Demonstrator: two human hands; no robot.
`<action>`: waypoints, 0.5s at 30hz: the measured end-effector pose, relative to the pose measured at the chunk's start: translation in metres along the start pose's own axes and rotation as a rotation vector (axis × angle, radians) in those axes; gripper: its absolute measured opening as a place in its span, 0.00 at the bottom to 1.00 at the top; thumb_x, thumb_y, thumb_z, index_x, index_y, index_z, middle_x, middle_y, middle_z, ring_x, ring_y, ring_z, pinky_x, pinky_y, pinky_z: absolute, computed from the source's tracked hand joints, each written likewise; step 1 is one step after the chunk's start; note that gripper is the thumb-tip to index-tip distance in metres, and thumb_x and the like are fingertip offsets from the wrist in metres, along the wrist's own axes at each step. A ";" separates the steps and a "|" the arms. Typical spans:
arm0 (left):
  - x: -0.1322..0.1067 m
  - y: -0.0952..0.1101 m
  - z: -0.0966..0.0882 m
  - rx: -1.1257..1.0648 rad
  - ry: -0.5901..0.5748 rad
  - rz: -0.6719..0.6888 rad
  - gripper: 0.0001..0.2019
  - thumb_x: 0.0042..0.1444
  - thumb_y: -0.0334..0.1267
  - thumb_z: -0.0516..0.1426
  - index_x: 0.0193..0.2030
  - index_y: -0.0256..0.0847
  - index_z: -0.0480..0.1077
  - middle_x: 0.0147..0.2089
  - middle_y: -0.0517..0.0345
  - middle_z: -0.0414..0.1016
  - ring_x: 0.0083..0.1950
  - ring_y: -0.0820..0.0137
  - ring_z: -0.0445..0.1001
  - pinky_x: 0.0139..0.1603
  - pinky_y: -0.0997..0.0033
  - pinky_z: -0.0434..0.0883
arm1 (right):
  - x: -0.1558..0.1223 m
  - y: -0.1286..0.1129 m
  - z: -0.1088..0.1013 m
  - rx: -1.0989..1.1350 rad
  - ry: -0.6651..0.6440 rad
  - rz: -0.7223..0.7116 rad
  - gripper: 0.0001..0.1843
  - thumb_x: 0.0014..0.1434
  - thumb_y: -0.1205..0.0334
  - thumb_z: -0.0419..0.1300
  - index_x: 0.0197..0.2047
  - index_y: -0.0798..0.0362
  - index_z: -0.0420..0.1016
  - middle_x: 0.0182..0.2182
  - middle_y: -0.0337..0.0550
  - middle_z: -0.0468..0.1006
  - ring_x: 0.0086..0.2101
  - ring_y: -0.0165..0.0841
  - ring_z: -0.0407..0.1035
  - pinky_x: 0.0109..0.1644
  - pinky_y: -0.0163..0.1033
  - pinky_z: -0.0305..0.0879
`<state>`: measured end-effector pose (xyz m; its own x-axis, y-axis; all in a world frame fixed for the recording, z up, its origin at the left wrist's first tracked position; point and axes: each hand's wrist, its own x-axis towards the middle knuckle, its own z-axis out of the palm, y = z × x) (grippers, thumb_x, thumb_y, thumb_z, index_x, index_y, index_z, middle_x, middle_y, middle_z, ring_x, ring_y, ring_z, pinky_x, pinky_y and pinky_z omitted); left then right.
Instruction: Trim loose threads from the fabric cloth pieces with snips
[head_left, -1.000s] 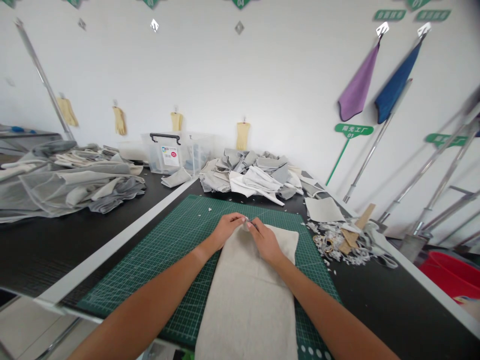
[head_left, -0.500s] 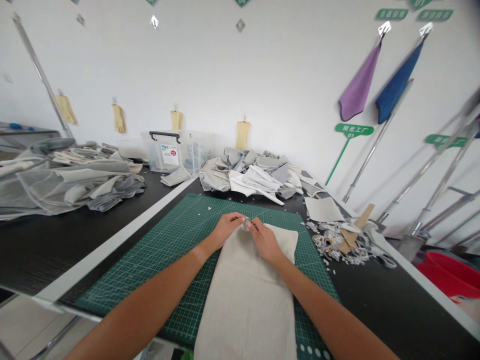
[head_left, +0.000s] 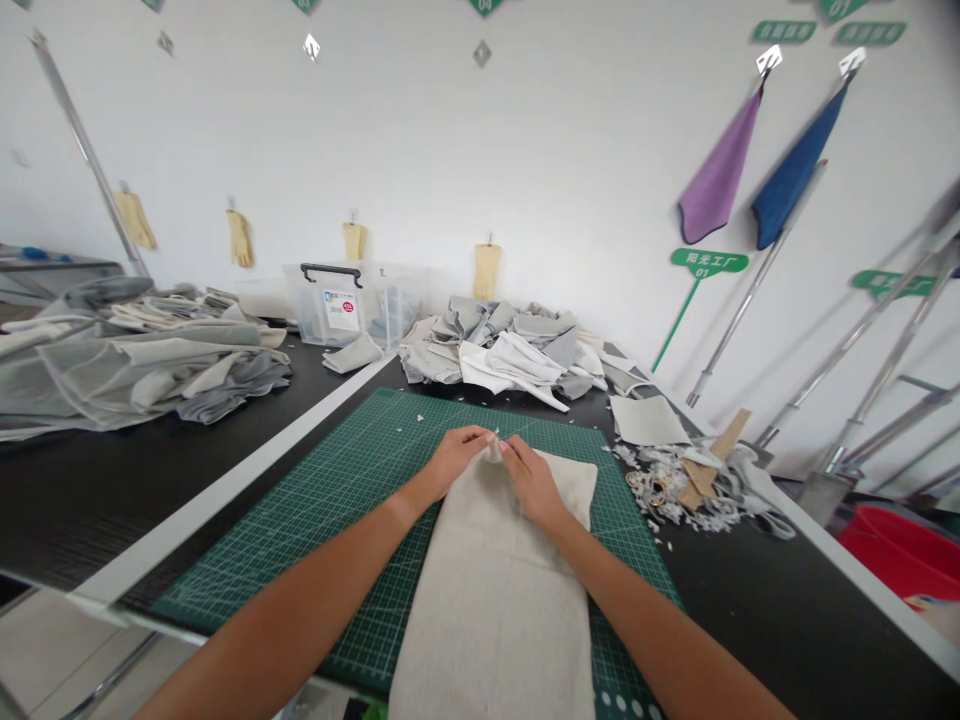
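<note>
A long beige cloth piece [head_left: 499,600] lies lengthwise in front of me, its near end running out of view at the bottom. At its far edge, my left hand [head_left: 457,460] pinches the fabric between thumb and fingers, lifting it into a small pucker. My right hand [head_left: 531,478] is closed close beside it at the same edge. A small metallic tool [head_left: 497,436] shows between the fingertips of my right hand; its kind is too small to tell. Under the cloth lies a green cutting mat [head_left: 337,500] with grid lines.
Grey and white fabric heaps lie at the left [head_left: 150,360] and far middle [head_left: 510,345]. A clear plastic box [head_left: 330,310] stands between them. Right of the mat are a fabric square [head_left: 649,420], scraps [head_left: 697,490] and brown strips [head_left: 705,475]. A red basin [head_left: 900,550] stands beyond the table edge.
The metallic tool at my right fingertips shows less than before, and the right fingers have shifted slightly at the cloth edge. My left hand keeps its pinch.
</note>
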<state>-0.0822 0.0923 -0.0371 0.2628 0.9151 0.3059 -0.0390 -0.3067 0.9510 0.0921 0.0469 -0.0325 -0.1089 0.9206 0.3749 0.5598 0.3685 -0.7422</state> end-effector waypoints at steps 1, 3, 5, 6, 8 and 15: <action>0.000 0.000 0.001 -0.002 -0.004 0.001 0.17 0.58 0.49 0.60 0.40 0.35 0.79 0.40 0.52 0.80 0.42 0.65 0.75 0.45 0.70 0.69 | 0.000 -0.001 0.000 0.024 0.008 0.006 0.21 0.71 0.43 0.44 0.34 0.48 0.62 0.27 0.34 0.67 0.30 0.33 0.63 0.34 0.36 0.53; 0.000 -0.001 0.002 0.004 -0.010 0.005 0.17 0.58 0.49 0.59 0.40 0.36 0.79 0.40 0.52 0.80 0.42 0.65 0.75 0.45 0.70 0.69 | 0.000 -0.001 0.000 0.055 0.014 0.023 0.21 0.71 0.43 0.45 0.34 0.48 0.62 0.26 0.34 0.67 0.29 0.33 0.62 0.34 0.36 0.53; 0.000 -0.002 0.002 0.028 -0.006 0.011 0.16 0.58 0.48 0.59 0.40 0.36 0.79 0.41 0.52 0.80 0.43 0.65 0.75 0.46 0.69 0.69 | 0.001 -0.002 0.000 0.055 0.011 0.034 0.21 0.70 0.42 0.45 0.34 0.48 0.63 0.26 0.34 0.67 0.29 0.33 0.63 0.34 0.36 0.53; 0.000 -0.003 0.002 0.041 0.000 0.017 0.15 0.58 0.47 0.59 0.40 0.36 0.79 0.41 0.52 0.81 0.44 0.65 0.75 0.47 0.69 0.69 | 0.001 -0.002 0.000 0.046 0.007 0.035 0.21 0.70 0.42 0.46 0.34 0.48 0.64 0.26 0.34 0.68 0.30 0.33 0.63 0.34 0.36 0.53; 0.001 -0.004 0.001 0.062 0.007 0.029 0.14 0.58 0.46 0.59 0.40 0.37 0.79 0.41 0.52 0.81 0.45 0.64 0.75 0.48 0.69 0.69 | 0.001 -0.002 0.001 0.021 -0.003 0.034 0.20 0.69 0.42 0.47 0.35 0.48 0.65 0.27 0.34 0.69 0.31 0.33 0.64 0.34 0.36 0.53; 0.003 -0.006 0.001 0.073 -0.006 0.050 0.12 0.58 0.44 0.59 0.38 0.37 0.79 0.41 0.52 0.80 0.44 0.65 0.75 0.47 0.69 0.69 | 0.002 0.000 0.000 -0.057 -0.021 0.028 0.20 0.70 0.43 0.46 0.35 0.48 0.65 0.27 0.34 0.71 0.30 0.33 0.65 0.34 0.36 0.51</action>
<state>-0.0801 0.0964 -0.0417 0.2682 0.8966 0.3524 0.0181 -0.3704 0.9287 0.0916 0.0485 -0.0315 -0.1094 0.9333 0.3421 0.6084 0.3351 -0.7195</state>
